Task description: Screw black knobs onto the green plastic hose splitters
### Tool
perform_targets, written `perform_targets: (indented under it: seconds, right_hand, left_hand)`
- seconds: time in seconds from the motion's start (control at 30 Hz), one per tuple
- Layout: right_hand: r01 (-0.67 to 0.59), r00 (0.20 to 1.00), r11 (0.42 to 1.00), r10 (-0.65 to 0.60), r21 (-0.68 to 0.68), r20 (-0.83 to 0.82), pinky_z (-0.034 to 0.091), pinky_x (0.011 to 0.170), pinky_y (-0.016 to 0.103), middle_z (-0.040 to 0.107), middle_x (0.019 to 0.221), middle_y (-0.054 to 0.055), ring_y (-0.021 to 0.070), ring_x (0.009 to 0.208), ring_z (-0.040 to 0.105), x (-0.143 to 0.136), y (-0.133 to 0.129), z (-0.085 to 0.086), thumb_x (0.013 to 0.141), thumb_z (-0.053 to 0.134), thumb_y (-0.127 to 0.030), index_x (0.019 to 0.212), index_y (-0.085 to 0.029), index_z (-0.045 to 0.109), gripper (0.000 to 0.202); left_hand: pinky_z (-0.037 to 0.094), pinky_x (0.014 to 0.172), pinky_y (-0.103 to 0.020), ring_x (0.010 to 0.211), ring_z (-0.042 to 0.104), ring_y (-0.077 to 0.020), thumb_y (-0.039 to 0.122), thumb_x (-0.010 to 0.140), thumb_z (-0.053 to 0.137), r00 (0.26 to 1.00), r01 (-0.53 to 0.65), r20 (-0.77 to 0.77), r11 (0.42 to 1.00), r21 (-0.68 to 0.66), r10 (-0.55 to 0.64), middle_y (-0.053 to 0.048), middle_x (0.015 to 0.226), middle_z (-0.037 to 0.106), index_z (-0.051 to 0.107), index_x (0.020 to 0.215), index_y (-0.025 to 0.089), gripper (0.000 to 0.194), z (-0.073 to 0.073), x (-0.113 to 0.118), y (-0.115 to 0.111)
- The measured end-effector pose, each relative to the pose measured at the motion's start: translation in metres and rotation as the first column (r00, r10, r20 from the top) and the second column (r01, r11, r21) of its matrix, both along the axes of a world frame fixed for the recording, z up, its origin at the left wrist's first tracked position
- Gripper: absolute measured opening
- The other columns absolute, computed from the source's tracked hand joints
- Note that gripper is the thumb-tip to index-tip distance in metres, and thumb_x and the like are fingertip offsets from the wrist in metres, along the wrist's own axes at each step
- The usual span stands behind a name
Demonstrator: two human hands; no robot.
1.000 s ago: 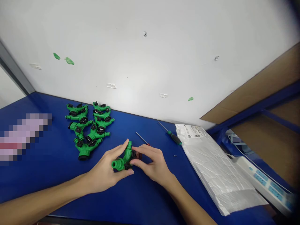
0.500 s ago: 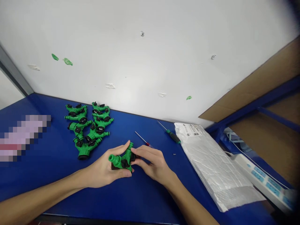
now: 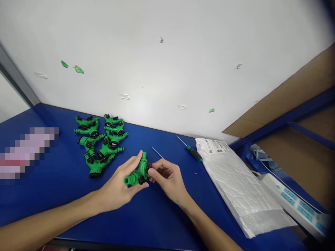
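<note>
Between thumb and fingers, my left hand [image 3: 119,184] holds a green Y-shaped hose splitter [image 3: 142,168] above the blue table. One of its outlets points toward me and the other points away. My right hand [image 3: 169,177] is closed in a pinch on the splitter's black valve knob [image 3: 148,166] on the right side; its lower fingertips are partly hidden. A second black knob [image 3: 141,180] shows near the front outlet. Just behind my right hand lies a thin screwdriver [image 3: 157,152], its handle covered by the hand.
Several similar green splitters [image 3: 98,164] stand in two columns at the left. A green-and-black screwdriver [image 3: 194,152], a tiny screw [image 3: 195,173], a white padded mailer [image 3: 235,188] and a power strip [image 3: 293,198] lie on the right. A white wall [image 3: 146,69] rises behind the blue table [image 3: 125,223].
The splitter has turned in my left hand, its far outlet tipping more upright. My right fingers have shifted from its body onto the side knob. The red screwdriver handle is now hidden.
</note>
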State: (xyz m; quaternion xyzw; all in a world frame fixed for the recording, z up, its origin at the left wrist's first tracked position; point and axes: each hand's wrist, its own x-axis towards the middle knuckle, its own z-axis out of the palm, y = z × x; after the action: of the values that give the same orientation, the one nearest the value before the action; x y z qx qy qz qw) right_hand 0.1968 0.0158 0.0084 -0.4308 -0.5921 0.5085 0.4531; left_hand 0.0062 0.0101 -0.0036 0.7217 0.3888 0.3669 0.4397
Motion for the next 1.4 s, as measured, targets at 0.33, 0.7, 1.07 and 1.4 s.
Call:
perform_targets:
  seconds: [0.33,0.7,1.07,1.4]
  right_hand:
    - [-0.080,0.996,0.996,0.081,-0.039,0.036,0.051,0.051,0.025,0.063,0.060,0.001,0.0121,0.052,0.059,0.000,0.005,-0.006,0.077,0.075,-0.049,0.067,-0.015,0.063,0.037]
    - [0.024,0.998,0.996,-0.029,0.084,0.053,0.057,0.065,0.028,0.069,0.072,0.003,0.0149,0.064,0.065,-0.001,0.001,0.005,0.078,0.075,-0.037,0.093,-0.015,0.071,0.026]
    - [-0.034,0.990,0.941,-0.014,0.337,0.140,0.058,0.062,0.027,0.066,0.089,0.006,0.0136,0.068,0.066,0.009,0.003,0.006,0.087,0.069,-0.028,0.100,-0.022,0.077,0.016]
    - [-0.209,0.939,0.798,0.003,0.565,0.343,0.053,0.062,0.029,0.061,0.098,0.007,0.0128,0.071,0.060,0.016,0.004,0.010,0.092,0.059,-0.015,0.107,-0.026,0.076,0.025]
  left_hand:
    - [0.054,0.094,-0.038,0.107,0.065,-0.0248,0.019,0.090,0.053,0.982,0.047,-0.190,0.985,0.166,-0.014,-0.014,0.143,0.048,0.010,0.157,0.028,0.080,-0.016,-0.003,-0.002]
    - [0.052,0.098,-0.037,0.120,0.056,-0.0252,0.027,0.090,0.057,0.996,-0.056,-0.070,0.996,0.069,0.061,-0.012,0.137,0.051,0.018,0.156,0.026,0.076,-0.003,0.004,-0.001]
    - [0.051,0.100,-0.039,0.129,0.052,-0.0301,0.043,0.083,0.067,0.988,-0.026,0.142,0.966,-0.258,0.065,-0.015,0.148,0.044,0.028,0.153,0.019,0.083,0.006,0.004,0.001]
    - [0.055,0.093,-0.052,0.104,0.067,-0.0311,0.040,0.078,0.074,0.966,0.082,0.257,0.900,-0.427,0.033,-0.013,0.107,0.072,0.025,0.154,0.014,0.094,0.009,0.005,0.000]
